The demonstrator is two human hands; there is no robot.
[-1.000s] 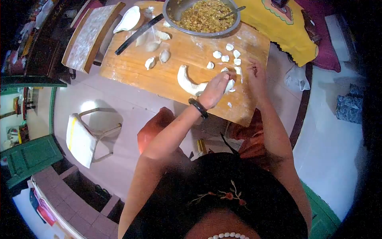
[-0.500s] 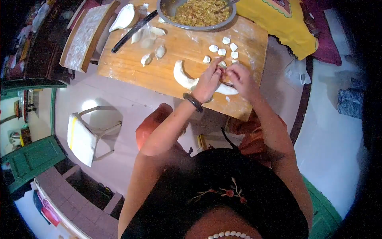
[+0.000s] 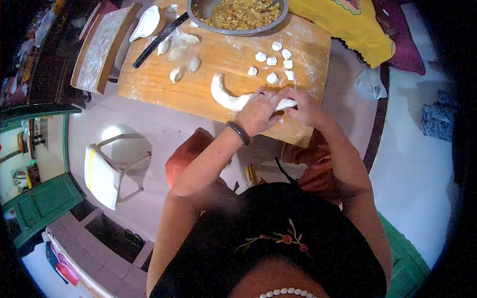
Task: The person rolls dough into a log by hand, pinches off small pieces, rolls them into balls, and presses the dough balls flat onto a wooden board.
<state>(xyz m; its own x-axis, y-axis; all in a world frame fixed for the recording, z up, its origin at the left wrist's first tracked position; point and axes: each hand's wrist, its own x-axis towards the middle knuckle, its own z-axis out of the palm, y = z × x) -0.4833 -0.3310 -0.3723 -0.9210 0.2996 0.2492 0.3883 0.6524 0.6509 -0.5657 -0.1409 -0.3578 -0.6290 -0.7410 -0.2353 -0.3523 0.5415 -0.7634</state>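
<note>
A curved white dough roll (image 3: pixel 224 96) lies near the front edge of the wooden board (image 3: pixel 149 92). My left hand (image 3: pixel 261 110) is closed around its right part, fingers over the top. At the right end of the roll, my right hand (image 3: pixel 305 107) has its fingers closed on the tip, partly hiding it. Just beyond my hands sit several small dough pieces (image 3: pixel 272 61), apart from one another. To the left lie several folded dumplings (image 3: pixel 194 63), dusted with flour.
A metal bowl (image 3: pixel 237 33) of chopped filling stands at the back of the board. A long black stick (image 3: pixel 164 40) lies left of it. Yellow cloth (image 3: pixel 343 30) hangs beyond the right corner. A white stool (image 3: pixel 102 176) stands on the floor at left.
My hands have come back from the small pieces onto the dough roll, and the right one now grips its end. The view has shifted slightly.
</note>
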